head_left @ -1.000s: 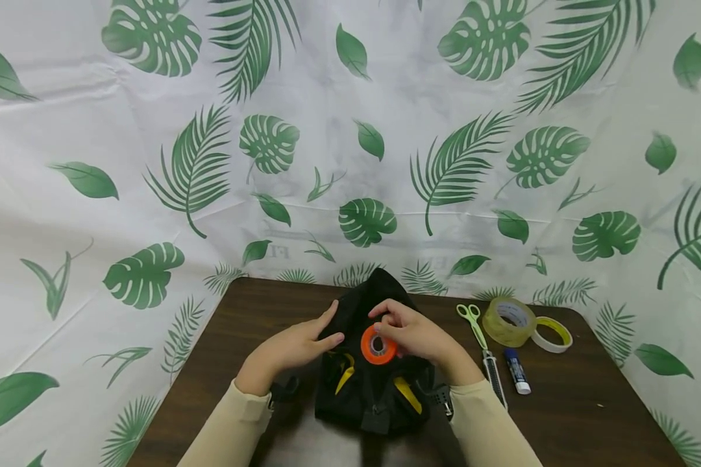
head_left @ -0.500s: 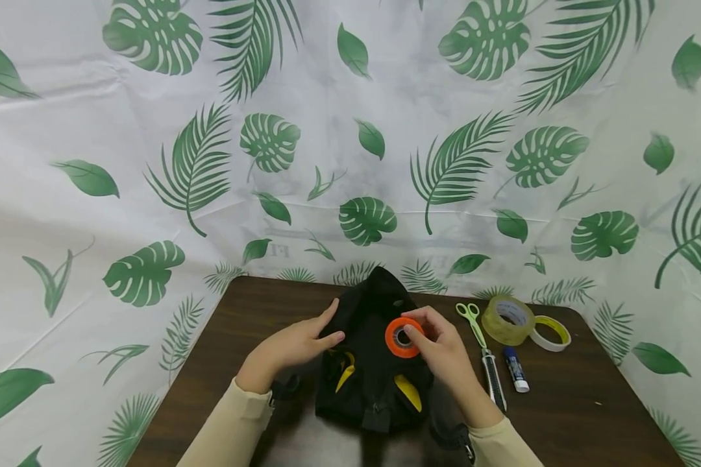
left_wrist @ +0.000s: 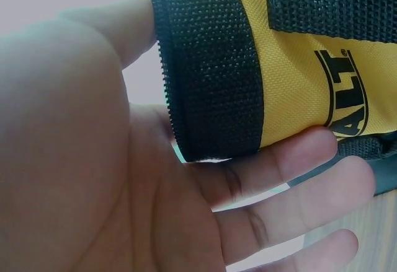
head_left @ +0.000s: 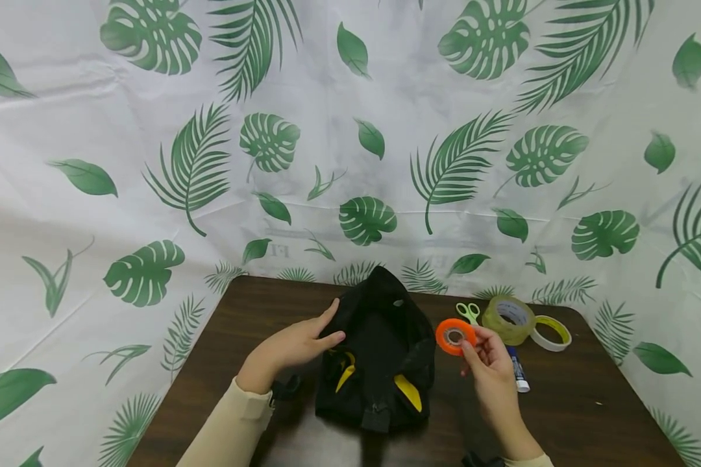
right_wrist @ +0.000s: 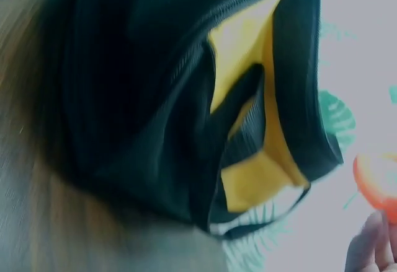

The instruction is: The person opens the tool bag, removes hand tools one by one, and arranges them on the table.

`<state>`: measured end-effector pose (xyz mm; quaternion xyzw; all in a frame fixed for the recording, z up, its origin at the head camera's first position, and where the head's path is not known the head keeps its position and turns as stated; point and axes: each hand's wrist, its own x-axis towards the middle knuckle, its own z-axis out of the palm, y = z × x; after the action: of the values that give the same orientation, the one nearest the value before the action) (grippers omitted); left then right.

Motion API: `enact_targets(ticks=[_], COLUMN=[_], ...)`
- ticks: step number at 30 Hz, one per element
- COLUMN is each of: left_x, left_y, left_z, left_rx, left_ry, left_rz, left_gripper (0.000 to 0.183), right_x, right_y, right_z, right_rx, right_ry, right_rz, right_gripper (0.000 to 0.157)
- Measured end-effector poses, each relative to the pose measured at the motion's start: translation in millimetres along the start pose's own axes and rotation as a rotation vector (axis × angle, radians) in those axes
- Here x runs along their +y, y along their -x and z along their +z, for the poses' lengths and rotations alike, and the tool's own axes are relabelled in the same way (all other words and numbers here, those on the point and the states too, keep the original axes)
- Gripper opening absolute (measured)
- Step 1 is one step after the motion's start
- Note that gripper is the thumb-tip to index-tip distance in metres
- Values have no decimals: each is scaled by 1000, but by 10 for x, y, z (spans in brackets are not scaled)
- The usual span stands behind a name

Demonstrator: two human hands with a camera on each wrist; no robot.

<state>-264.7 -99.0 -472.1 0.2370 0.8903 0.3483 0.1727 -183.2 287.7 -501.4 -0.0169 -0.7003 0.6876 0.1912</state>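
A black tool bag (head_left: 380, 363) with yellow panels stands on the table with its mouth gaping. My left hand (head_left: 295, 347) holds its left side, the zippered rim (left_wrist: 170, 86) between thumb and fingers; the left wrist view shows fingertips (left_wrist: 310, 145) against the yellow, lettered side. To the right of the bag, my right hand (head_left: 493, 373) pinches an orange tape roll (head_left: 446, 327) with a grey core between thumb and fingers. In the right wrist view the bag's yellow lining (right_wrist: 248, 179) shows, while the tape roll (right_wrist: 378, 182) is partly cut off at the right edge.
Light green scissors (head_left: 468, 311), a wide clear tape roll (head_left: 496, 327) and a narrow white tape roll (head_left: 552, 345) lie at the back right. A blue glue stick (head_left: 520, 376) is partly behind my right hand. A leaf-print sheet (head_left: 362, 162) hangs behind the dark wooden table (head_left: 590, 415).
My right hand has taken the orange tape roll from over the bag out to the right, and now covers much of the scissors' area. My left hand has stayed on the bag.
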Motion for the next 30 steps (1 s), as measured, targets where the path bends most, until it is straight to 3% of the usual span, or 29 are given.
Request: enact_targets(ticks=[6,11,14,17,22,26,29,30], left_x=[-10,-14,-10,-10,-24,-30,-32,-35], left_y=[-9,2,13,31,40,36,40,42], left_z=[1,14,12,6,13,16,18,17], left_rx=[8,2,2,-1,4,6,0,-2], left_ry=[4,0,1,7,3,0,-3,-4], left_rz=[5,8,3,4,4,5,4,3], left_gripper=[89,90,91,91,90,91,91,91], right_x=[150,358,453,538,716,838,892,910], right_y=[-14,-86,-145,-171,-229,-262,-246,-240], right_z=[-436,-1038,-1358,-1580,-1750,-1778,-1767,-1767], right_rx=[155,463,620,698,700,546,441,426], right_ry=[-135,-285,-267,-161,4,274,489,548], right_rz=[32,58,72,158,304,403,417,405], right_gripper=[30,22,21,23,28,49,66,65])
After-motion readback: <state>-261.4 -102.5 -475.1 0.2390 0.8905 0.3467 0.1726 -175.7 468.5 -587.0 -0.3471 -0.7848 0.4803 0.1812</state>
